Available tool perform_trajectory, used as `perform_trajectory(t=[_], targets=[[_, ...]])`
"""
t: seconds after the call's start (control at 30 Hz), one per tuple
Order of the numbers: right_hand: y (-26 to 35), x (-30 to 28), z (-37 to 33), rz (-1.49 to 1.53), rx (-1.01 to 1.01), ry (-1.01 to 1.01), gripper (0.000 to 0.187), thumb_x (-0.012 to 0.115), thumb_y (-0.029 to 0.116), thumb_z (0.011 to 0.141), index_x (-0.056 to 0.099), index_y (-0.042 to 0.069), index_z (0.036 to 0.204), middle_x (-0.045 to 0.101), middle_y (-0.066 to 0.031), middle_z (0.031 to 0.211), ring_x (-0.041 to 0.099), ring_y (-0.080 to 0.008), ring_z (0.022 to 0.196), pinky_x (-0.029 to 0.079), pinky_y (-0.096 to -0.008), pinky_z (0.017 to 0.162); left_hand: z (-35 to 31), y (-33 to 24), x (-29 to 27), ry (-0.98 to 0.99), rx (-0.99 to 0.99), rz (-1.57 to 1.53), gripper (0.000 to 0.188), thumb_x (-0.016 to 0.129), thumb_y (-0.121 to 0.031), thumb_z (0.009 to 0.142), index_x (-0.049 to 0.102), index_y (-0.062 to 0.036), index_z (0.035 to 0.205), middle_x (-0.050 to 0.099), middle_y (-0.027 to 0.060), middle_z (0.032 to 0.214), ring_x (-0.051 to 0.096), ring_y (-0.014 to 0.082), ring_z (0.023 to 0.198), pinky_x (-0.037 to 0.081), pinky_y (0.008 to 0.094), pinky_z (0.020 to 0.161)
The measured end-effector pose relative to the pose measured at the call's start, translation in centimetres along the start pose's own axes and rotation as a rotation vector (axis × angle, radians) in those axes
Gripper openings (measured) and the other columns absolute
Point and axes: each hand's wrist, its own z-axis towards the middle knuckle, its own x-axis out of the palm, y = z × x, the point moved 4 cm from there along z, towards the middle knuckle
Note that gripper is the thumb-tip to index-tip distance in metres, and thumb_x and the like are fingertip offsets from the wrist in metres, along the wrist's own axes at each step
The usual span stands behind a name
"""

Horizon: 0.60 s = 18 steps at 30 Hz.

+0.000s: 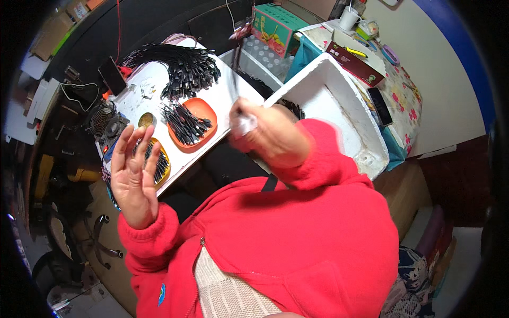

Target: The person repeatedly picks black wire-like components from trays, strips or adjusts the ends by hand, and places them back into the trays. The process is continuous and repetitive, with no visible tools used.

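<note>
My left hand [134, 177] is raised over the table's near left side, palm showing and fingers stretched apart, with nothing in it. My right hand [270, 132] is closed and smeared by motion to the right of the white table [154, 119]. A dark cable [235, 74], also blurred, stands up out of its grip, and something pale and shiny shows at the fingers. An orange tray [204, 108] holds several short black cable pieces [188, 124]. Partly behind my left hand, a yellow tray [167, 169] holds thin dark pieces. A small round tin [146, 120] stands beside my left fingertips.
A large bundle of black cables [191, 71] lies at the table's far side, near a propped phone [112, 76] and a small fan [99, 121]. To the right are a white foam box [339, 87], a green carton [275, 29], and another phone [379, 106] on a flowered cloth.
</note>
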Motion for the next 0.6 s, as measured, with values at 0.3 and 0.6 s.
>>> perform_trajectory(t=[0.3, 0.6], targets=[[-6.3, -16.4, -10.0, -0.753, 0.406, -0.249, 0.022, 0.045, 0.019, 0.098, 0.048, 0.001, 0.087, 0.054, -0.0111, 0.063, 0.054, -0.0197, 0.056, 0.044, -0.0339, 0.054, -2.5, 3.8, -11.2, -0.307, -0.209, 0.260, 0.023, 0.058, -0.002, 0.091, 0.059, 0.0035, 0.114, 0.061, 0.0089, 0.109, 0.059, 0.0161, 0.100, 0.049, 0.0266, 0.083], [-28.5, -17.9, -7.2, -1.181, 0.905, -0.190, 0.033, 0.048, 0.029, 0.092, 0.062, 0.002, 0.103, 0.065, -0.0250, 0.104, 0.062, -0.0429, 0.098, 0.048, -0.0513, 0.086, -3.6, 6.0, -15.6, -0.351, -0.231, 0.401, 0.027, 0.059, -0.001, 0.089, 0.059, 0.0044, 0.115, 0.063, 0.0073, 0.102, 0.058, 0.0095, 0.083, 0.045, 0.0188, 0.070]])
